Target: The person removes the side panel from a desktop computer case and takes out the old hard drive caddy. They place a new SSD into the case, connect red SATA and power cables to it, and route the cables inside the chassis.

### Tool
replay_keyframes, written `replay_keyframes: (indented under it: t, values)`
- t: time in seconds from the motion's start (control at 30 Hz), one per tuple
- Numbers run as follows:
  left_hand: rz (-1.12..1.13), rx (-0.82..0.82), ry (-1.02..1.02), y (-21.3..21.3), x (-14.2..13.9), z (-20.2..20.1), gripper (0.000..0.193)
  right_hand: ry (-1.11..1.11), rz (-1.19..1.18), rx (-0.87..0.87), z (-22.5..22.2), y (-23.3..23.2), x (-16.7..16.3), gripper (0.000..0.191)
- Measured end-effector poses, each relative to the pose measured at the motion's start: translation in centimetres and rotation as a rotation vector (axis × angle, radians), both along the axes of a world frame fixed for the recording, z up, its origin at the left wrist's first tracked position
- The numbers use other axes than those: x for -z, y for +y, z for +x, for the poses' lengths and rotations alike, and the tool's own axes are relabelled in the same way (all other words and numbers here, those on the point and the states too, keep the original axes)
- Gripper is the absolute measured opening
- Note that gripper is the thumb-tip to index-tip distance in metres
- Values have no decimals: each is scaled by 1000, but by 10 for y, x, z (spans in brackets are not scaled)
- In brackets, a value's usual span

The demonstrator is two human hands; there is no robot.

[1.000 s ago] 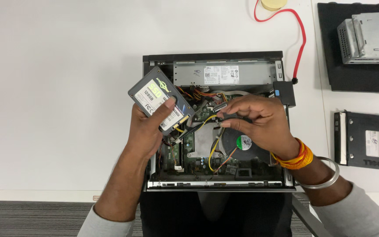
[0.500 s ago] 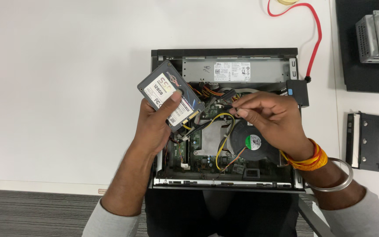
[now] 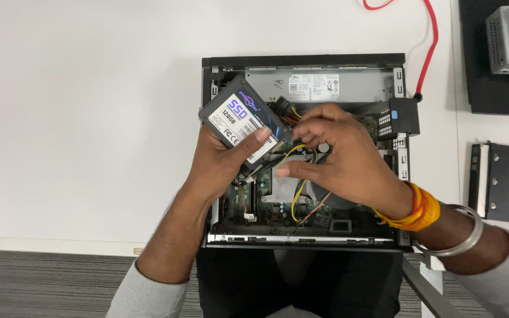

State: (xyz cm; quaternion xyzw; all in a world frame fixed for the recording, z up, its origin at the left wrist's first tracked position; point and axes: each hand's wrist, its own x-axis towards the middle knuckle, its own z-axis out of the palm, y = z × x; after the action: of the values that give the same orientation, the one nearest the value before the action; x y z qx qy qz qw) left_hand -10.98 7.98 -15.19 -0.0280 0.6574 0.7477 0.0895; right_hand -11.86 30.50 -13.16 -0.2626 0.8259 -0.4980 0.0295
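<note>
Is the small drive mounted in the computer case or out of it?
Out. The left hand holds the drive tilted above the open case, thumb across its label, while the right hand works at the cables beside it.

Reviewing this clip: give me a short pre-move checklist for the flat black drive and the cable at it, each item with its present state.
1. Left hand grips the flat black drive with the white label: ok.
2. Right hand at the drive's cable-side edge: ok.
3. Connector seated in the drive: cannot tell, fingers hide it.
4. Drive held above the open black computer case, not resting in it: ok.
5. Yellow wires clear of the hands: not ok, they run under the right hand.
</note>
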Motion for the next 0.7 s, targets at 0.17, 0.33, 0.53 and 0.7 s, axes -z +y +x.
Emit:
replay_keyframes:
  t: [0.17,0.33,0.53,0.7]
  values:
    - [-96,64,106,-1,1,4,16,-136,-14,103,2,-18,-2,30]
    - [-85,69,125,-4,3,7,21,-176,-190,59,8,-19,10,13]
    - [104,-139,112,-10,7,8,19,-300,-213,181,12,15,5,31]
    - [223,-169,144,-17,14,6,17,244,165,127,6,37,4,25]
